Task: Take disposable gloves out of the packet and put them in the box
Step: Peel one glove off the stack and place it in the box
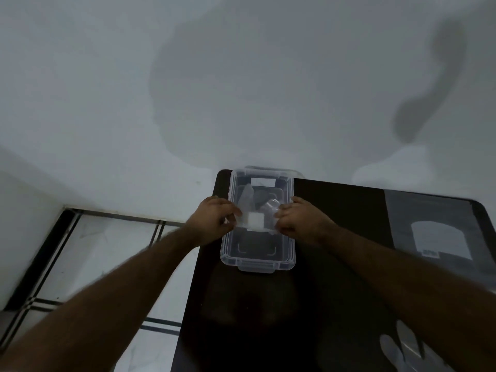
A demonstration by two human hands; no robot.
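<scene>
A clear plastic box (257, 260) stands open on a dark table (335, 210), its long side running away from me. Both hands hover over its middle, holding a thin clear plastic packet (255, 221) with a white square patch between them. My left hand (214, 218) pinches the packet's left edge. My right hand (298, 218) pinches its right edge. Something crumpled and clear lies in the far half of the box (248, 197); I cannot tell what it is. A loose clear glove (402, 353) lies at the table's near right corner.
A flat clear packet with a white label (440, 237) lies on the table's right side. A white wall rises behind the table. Pale floor tiles with dark lines (107, 251) show to the left, below the table's left edge.
</scene>
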